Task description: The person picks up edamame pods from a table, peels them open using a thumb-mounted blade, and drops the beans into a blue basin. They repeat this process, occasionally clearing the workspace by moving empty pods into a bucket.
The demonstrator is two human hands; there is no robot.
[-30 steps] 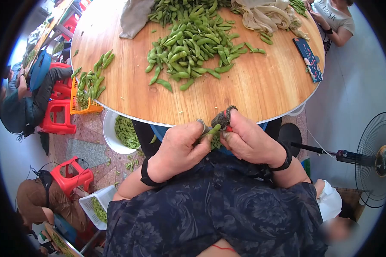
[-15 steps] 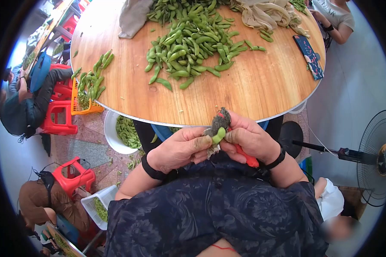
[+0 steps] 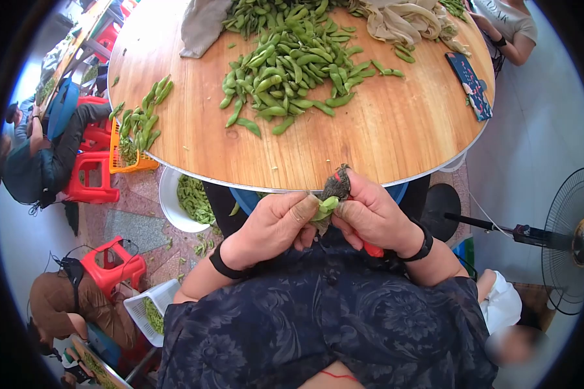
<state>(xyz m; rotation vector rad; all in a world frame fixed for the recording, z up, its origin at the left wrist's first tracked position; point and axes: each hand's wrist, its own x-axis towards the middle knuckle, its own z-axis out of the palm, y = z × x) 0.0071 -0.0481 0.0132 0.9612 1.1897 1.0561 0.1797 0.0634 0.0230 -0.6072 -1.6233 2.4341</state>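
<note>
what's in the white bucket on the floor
The white bucket holds a heap of green pods. Anything beneath the top layer is covered, and the table hides part of its far rim.

The top edge cuts off the pod heap [image 3: 285, 65], the grey cloth [image 3: 203, 26] and the round table [image 3: 396, 136] (its far rim is out of view). Fingertips of the left hand [image 3: 276, 227] and right hand [image 3: 376, 217] partly cover the green pod [image 3: 329, 204]; the red item [image 3: 372, 249] below is mostly hidden (its kind is unclear). The tabletop hides much of the blue tub [image 3: 243, 200]. At lower right, a person's head [image 3: 516, 343] is blurred.
</note>
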